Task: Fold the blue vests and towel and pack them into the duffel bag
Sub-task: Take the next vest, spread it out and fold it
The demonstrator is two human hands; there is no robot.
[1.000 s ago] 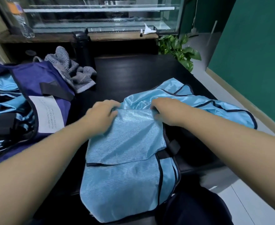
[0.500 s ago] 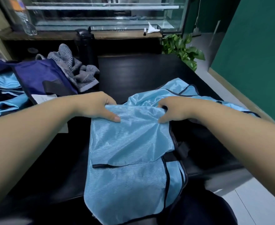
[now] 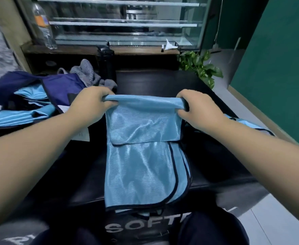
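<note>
A folded light-blue vest (image 3: pixel 141 156) with black trim hangs in the air over the black table (image 3: pixel 155 82). My left hand (image 3: pixel 90 103) grips its upper left corner and my right hand (image 3: pixel 196 106) grips its upper right corner, the top edge stretched between them. Another blue vest (image 3: pixel 247 123) lies on the table behind my right arm, mostly hidden. The navy duffel bag (image 3: pixel 57 85) sits open at the left with folded blue vests (image 3: pixel 30 93) inside. A grey towel (image 3: pixel 90 76) lies crumpled behind the bag.
A black bottle (image 3: pixel 106 62) stands behind the towel. A wooden shelf holds a plastic water bottle (image 3: pixel 42 25) and a glass case (image 3: pixel 125 22). A green plant (image 3: pixel 201 68) stands at the table's far right corner. Tiled floor (image 3: pixel 272 218) lies to the right.
Both hands have lifted the folded vest off the table by its top corners, so it now hangs down toward me; the view has tilted up a little.
</note>
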